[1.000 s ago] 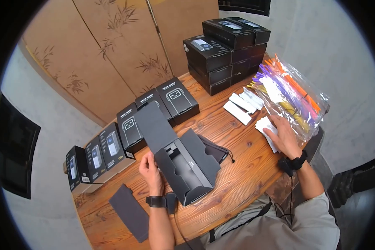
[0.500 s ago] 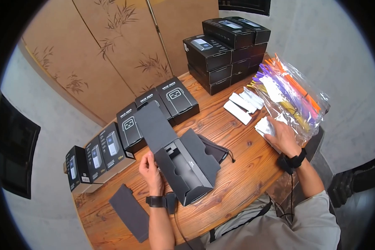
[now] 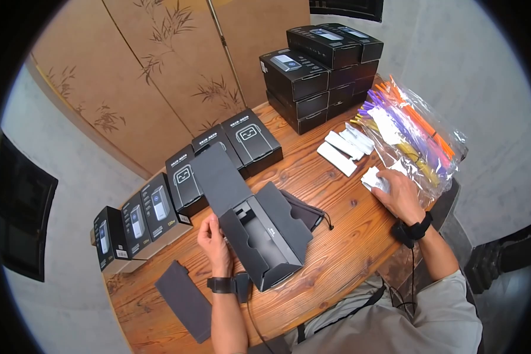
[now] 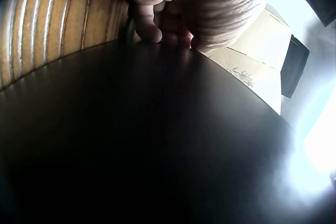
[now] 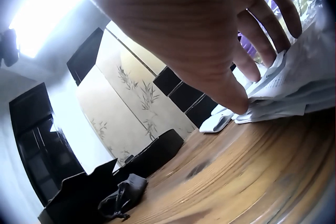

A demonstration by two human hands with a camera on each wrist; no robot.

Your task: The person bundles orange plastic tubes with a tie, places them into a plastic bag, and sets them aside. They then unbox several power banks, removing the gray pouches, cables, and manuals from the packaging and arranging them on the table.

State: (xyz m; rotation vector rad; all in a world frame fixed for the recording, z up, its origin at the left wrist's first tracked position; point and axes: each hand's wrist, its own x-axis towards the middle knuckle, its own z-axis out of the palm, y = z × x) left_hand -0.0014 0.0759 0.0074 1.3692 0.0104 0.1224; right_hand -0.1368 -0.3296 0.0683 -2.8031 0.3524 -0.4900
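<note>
My left hand (image 3: 213, 238) rests on the table against the left side of an open black box (image 3: 240, 242), its fingers loosely curled. In the left wrist view the box's dark side (image 4: 152, 129) fills most of the picture and hides part of the fingers (image 4: 149, 30). The box has its lid raised and flaps spread, showing a grey inner tray (image 3: 269, 241). At the right, my right hand (image 3: 402, 196) pinches at a pile of folded white leaflets (image 5: 294, 95), thumb at the near edge and fingertips on top. Fine print shows on the paper.
A dark drawstring pouch (image 3: 305, 213) lies beside the box, a flat dark-grey piece (image 3: 183, 301) at the front left. Several closed black boxes (image 3: 252, 141) line the back edge, with more stacked (image 3: 301, 76). White strips (image 3: 336, 158) and a clear bag of coloured sticks (image 3: 416, 133) lie right.
My right hand has shifted slightly left over the leaflets, and its fingers have drawn in on them. My left hand and the open box have stayed in place.
</note>
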